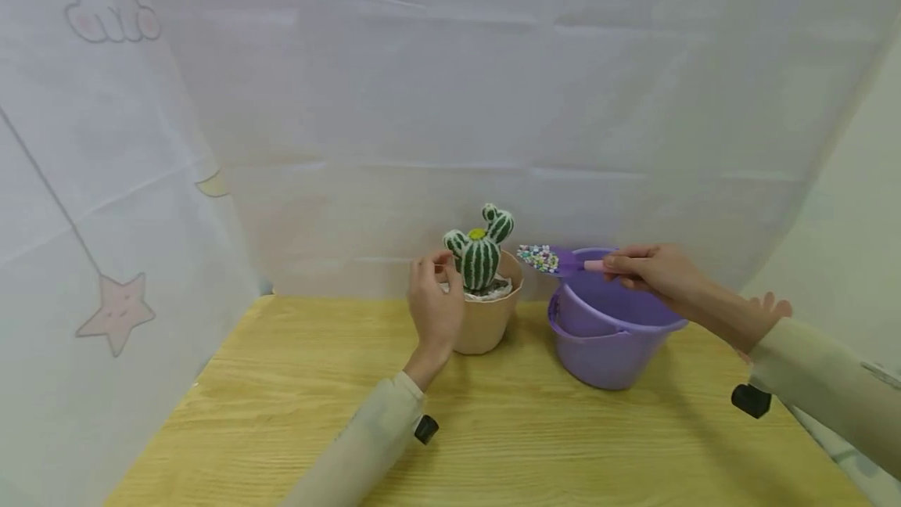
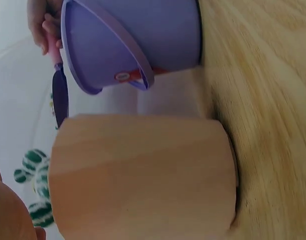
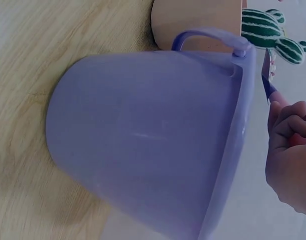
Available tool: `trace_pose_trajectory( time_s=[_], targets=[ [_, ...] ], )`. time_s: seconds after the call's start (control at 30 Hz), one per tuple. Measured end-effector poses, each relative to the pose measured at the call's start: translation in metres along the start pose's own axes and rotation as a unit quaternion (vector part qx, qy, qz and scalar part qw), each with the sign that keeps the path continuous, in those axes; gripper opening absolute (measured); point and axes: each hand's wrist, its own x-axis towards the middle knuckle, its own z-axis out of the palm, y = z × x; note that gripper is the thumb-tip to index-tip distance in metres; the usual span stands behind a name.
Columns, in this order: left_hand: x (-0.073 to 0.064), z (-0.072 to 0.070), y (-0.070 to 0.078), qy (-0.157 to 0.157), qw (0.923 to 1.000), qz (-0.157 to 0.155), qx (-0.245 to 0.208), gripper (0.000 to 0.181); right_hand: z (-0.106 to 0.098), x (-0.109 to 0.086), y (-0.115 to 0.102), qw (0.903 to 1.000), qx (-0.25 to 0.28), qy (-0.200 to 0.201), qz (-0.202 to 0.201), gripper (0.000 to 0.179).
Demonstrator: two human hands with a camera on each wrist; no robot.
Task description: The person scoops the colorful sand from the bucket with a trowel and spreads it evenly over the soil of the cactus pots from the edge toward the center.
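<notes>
Lt beige slvs [image 1: 831,390] w/ blk wrist cams [image 1: 751,400]

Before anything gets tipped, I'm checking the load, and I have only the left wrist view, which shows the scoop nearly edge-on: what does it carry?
Observer: The head view shows the scoop loaded with small multicoloured pieces.
Operator: Good. The pot wall hides the base of the cactus from me. What is around it?
Observer: Pale, crumpled-looking material lies around the base, inside the pot's rim.
</notes>
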Motion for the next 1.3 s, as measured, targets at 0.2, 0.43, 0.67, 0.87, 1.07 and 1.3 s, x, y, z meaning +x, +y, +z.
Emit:
trace_pose_trajectory(
  time_s=[0.2,0.43,0.67,0.87,1.07,1.3],
  targets=[
    [0.001,-0.005,-0.014,-0.008,0.9985,-0.049,0.022,0.025,0.004,0.011,0.007,0.9999,-0.013,0.0,0.003,0.052],
    [0.002,-0.007,-0.027,-0.076,0.9928,-0.091,-0.017,0.038,0.007,0.021,0.006,0.9999,-0.011,-0.002,-0.012,0.05],
    [-0.001,-0.009,-0.033,-0.119,0.9801,-0.147,-0.058,0.045,0.01,0.032,0.005,0.9996,-0.026,0.002,-0.013,0.047],
    [-0.004,-0.008,-0.035,-0.121,0.9762,-0.165,-0.072,0.042,0.018,0.041,0.002,0.9972,-0.07,0.008,-0.026,0.044],
    [-0.007,-0.01,-0.031,-0.126,0.9743,-0.172,-0.074,0.045,0.026,0.048,0.001,0.9969,-0.073,0.007,-0.029,0.044],
    [-0.006,-0.007,-0.029,-0.13,0.9735,-0.176,-0.066,0.044,0.032,0.054,-0.003,0.9969,-0.073,0.005,-0.027,0.043]
  ],
)
